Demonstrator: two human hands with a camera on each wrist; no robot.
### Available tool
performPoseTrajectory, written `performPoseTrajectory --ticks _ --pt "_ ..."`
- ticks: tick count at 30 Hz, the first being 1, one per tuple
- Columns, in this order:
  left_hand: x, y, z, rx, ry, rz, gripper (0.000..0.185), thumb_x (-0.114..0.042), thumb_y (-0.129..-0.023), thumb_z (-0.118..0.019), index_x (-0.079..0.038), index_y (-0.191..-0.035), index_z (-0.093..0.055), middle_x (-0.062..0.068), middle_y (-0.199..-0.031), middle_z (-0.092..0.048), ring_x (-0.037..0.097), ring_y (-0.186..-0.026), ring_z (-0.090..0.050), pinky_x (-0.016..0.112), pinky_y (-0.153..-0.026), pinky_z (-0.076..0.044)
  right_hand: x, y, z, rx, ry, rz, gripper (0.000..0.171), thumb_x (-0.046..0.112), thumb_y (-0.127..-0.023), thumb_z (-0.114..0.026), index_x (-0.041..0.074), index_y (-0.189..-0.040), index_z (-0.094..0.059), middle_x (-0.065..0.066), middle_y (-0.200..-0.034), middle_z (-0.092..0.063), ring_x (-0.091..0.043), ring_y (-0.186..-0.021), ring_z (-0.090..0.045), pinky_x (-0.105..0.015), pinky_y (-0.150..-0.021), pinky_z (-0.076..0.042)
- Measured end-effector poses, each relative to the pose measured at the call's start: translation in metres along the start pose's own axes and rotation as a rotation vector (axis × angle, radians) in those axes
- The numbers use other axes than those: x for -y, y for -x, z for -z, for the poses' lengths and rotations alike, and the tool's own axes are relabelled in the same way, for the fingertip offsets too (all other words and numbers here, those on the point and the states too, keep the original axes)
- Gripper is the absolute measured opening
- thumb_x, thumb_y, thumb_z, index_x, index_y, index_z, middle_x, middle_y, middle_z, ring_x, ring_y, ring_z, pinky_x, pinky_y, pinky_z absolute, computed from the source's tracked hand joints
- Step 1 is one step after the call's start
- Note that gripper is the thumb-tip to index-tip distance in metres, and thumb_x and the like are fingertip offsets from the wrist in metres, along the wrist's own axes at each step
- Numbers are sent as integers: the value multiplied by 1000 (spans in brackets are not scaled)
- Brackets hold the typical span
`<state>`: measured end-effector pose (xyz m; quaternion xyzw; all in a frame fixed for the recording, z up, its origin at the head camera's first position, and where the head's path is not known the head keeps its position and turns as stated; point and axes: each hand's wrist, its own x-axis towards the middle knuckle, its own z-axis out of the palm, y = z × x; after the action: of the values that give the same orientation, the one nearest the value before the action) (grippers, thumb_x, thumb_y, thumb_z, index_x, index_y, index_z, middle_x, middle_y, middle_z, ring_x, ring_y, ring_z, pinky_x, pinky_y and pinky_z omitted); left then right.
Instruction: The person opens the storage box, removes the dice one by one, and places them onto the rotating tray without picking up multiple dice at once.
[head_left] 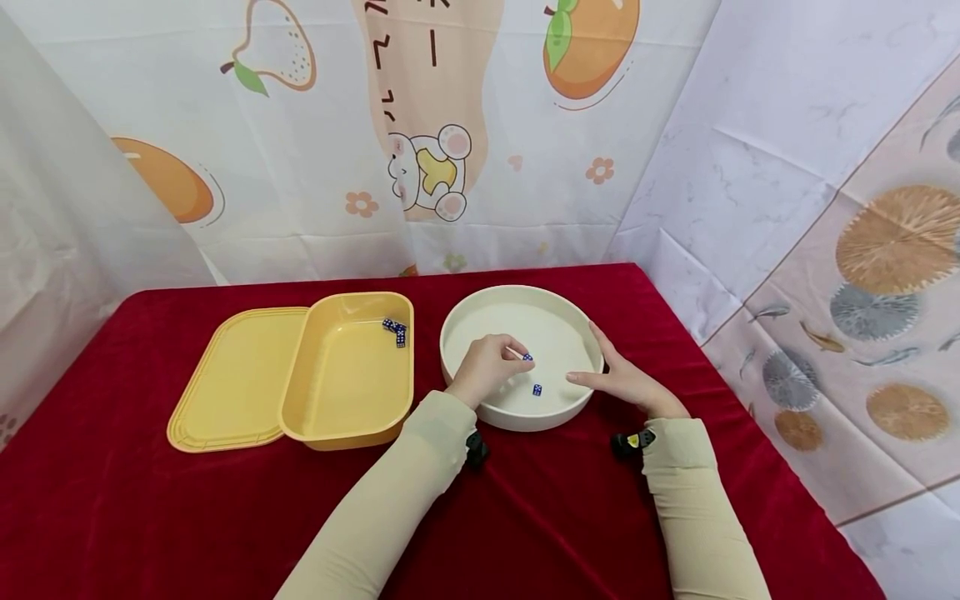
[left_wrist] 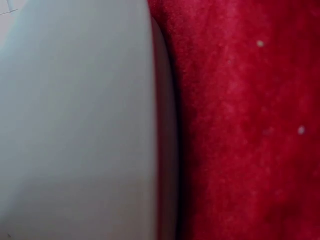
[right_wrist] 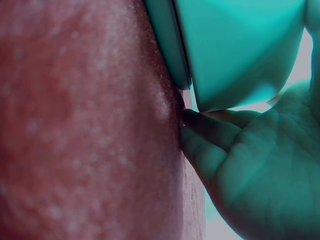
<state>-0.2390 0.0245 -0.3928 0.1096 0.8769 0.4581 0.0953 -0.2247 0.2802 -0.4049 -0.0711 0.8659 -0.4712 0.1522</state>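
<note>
Left hand (head_left: 486, 367) is reaching into the round cream plastic bowl (head_left: 480, 312) at centre frame, fingers pinching a small blue die with white pips (head_left: 527, 357). A second blue die (head_left: 537, 389) is lying just below it. Right hand (head_left: 622, 379) is resting flat on the bowl's right rim, fingers relaxed. No readable writing on the dice.
</note>
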Motion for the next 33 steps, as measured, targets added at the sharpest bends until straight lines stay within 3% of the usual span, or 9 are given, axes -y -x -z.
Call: performPoseTrajectory --ticks 7,20,33 --pt "-1 1 0 17 -38 36 18 -27 -87 -77 -15 -101 -75 3 -90 -73 15 -85 -65 27 -74 -52 0 -1 0 0 -6 17 109 36 -87 -73 23 -160 8 -7 -168 3 -35 -153 -3 -62 -120 -9" --pt "3 -2 -4 14 -106 39 11 -24 -85 -78 -17 -93 -75 0 -85 -68 13 -81 -60 26 -70 -47 -2 -2 0 -4 4 23 109 36 -87 -73 22 -160 8 -8 -168 3 -35 -153 -2 -62 -120 -9" --pt "1 1 -4 27 -137 48 16 -23 -85 -78 -17 -98 -73 0 -87 -72 13 -82 -65 27 -72 -50 1 0 -1 -12 12 21 108 36 -88 -72 24 -160 7 -7 -168 3 -35 -153 -2 -62 -120 -10"
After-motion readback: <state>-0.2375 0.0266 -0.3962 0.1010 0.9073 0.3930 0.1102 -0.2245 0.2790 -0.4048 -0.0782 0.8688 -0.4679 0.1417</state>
